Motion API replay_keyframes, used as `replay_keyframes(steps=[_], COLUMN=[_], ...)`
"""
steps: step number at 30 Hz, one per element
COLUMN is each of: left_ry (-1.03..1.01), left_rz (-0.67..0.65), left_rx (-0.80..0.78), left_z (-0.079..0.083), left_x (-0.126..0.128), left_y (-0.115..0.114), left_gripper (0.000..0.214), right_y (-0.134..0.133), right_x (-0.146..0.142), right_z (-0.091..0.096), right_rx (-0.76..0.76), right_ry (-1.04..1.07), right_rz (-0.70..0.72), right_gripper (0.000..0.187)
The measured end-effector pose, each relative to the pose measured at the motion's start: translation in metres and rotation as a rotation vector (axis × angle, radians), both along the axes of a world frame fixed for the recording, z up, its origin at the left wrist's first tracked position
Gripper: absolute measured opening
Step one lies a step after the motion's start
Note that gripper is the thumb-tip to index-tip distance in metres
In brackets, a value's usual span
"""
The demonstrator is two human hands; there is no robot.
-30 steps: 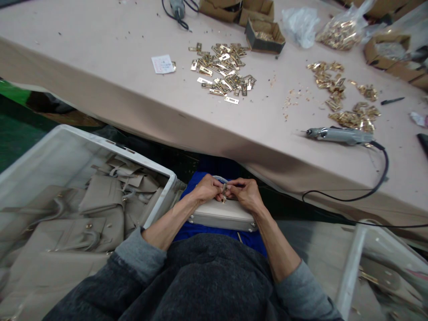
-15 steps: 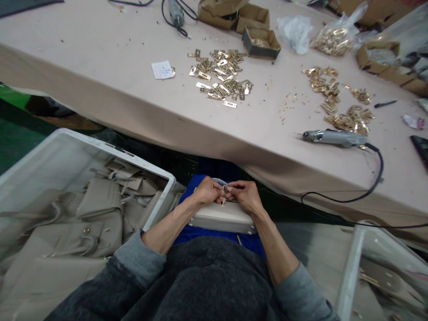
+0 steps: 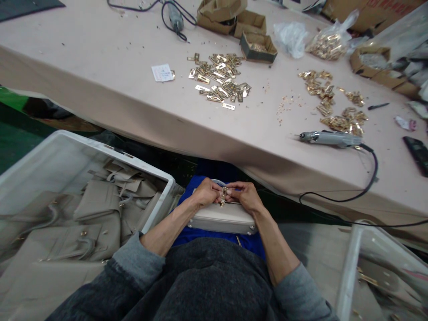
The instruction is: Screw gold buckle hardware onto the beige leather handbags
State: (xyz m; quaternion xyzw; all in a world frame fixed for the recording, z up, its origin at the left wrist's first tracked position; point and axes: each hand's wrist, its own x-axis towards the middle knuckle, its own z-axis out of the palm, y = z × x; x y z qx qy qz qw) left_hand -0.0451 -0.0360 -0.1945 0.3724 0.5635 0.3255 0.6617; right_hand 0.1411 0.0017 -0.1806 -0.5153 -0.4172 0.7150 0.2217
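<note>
A cream handbag [image 3: 222, 221] rests on my lap over blue cloth, below the table's front edge. My left hand [image 3: 206, 192] and my right hand [image 3: 244, 195] meet over its top. Both pinch a small gold metal fitting [image 3: 223, 195] that sits at the bag's upper edge. The fingers of both hands are closed on it. My grey sleeves are pushed up to the elbows.
A white bin [image 3: 43, 165] of beige handbags stands at my left; another bin [image 3: 371, 263] at my right. On the table [image 3: 100, 84] lie piles of gold plates [image 3: 220, 80], more gold fittings [image 3: 337, 104], an electric screwdriver [image 3: 329, 138] with cable, small cardboard boxes [image 3: 257, 47] and bags.
My hands stay together on the fitting with only small finger movements. The view has tilted slightly, so the table's things sit a little lower in the picture.
</note>
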Motion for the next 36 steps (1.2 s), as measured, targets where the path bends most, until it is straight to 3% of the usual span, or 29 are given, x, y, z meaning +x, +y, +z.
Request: replay_keyframes(steps=[11,20,28,36], left_ry=[0.007,0.005,-0.001,-0.001], left_rz=[-0.069,-0.026,0.03,0.078], left_rx=[0.078,0.059,0.003,-0.049], left_z=[-0.0022,-0.0007,-0.0006,0.0072], left_x=[-0.0019,-0.0004,0.0036,0.0068], left_y=[0.0,-0.0009,-0.0021,-0.0021], left_gripper=[0.017,0.02,0.019,0.024], right_y=[0.0016,0.0025,-0.001,-0.0036], right_x=[0.0013,-0.0005,-0.0048,-0.0006], right_z=[-0.0017,0.0006,0.0052,0.0043], right_rx=[0.011,0.05,0.232,0.483], right_ry=[-0.006,-0.016,-0.119,-0.286], right_rz=[0.059,0.136,0.247,0.423], right_gripper=[0.049,0.05,0.032,0.028])
